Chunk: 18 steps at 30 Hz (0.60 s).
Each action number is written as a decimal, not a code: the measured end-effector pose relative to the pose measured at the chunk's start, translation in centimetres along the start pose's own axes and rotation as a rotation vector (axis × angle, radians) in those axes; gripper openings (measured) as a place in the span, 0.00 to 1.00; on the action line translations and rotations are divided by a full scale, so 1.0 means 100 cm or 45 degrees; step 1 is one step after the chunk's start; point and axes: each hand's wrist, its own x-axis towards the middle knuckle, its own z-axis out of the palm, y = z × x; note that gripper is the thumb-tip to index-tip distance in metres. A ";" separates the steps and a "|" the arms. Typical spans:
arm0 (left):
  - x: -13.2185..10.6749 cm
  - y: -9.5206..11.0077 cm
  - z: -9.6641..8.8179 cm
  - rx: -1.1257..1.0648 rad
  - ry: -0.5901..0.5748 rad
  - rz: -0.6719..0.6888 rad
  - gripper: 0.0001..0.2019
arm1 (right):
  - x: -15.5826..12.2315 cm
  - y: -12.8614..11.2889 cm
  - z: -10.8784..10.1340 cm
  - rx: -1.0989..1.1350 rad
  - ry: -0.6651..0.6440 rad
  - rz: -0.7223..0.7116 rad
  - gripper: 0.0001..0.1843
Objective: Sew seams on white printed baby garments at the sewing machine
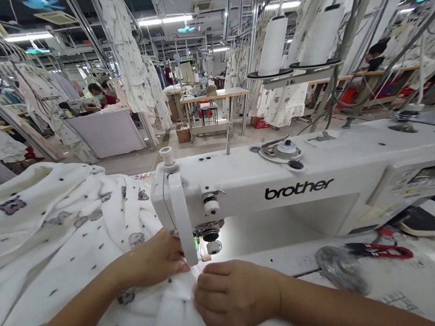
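Note:
A white fabric with small grey animal prints (65, 231) is piled to the left of a white Brother sewing machine (305, 185) and runs under its needle area (210, 241). My left hand (158, 260) rests on the fabric just left of the presser foot, fingers curled down onto the cloth. In front of the needle, my right hand (233, 296) is closed, pinching a fold of the same fabric.
Red-handled scissors (382, 252) and a round grey metal disc (339, 269) lie on the machine table at right. Two white thread cones (273, 45) stand behind the machine. Other workstations, hanging garments and seated people fill the hall beyond.

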 end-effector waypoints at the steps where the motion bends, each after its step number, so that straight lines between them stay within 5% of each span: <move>1: 0.001 -0.001 0.002 0.028 0.028 -0.010 0.04 | -0.001 0.000 0.000 0.007 -0.022 0.008 0.09; 11: -0.014 -0.012 0.038 0.441 0.364 -0.033 0.08 | -0.006 0.002 0.000 0.267 -0.326 0.327 0.09; 18: -0.012 -0.028 0.052 0.257 0.474 0.072 0.08 | -0.005 -0.001 -0.001 0.303 -0.317 0.388 0.09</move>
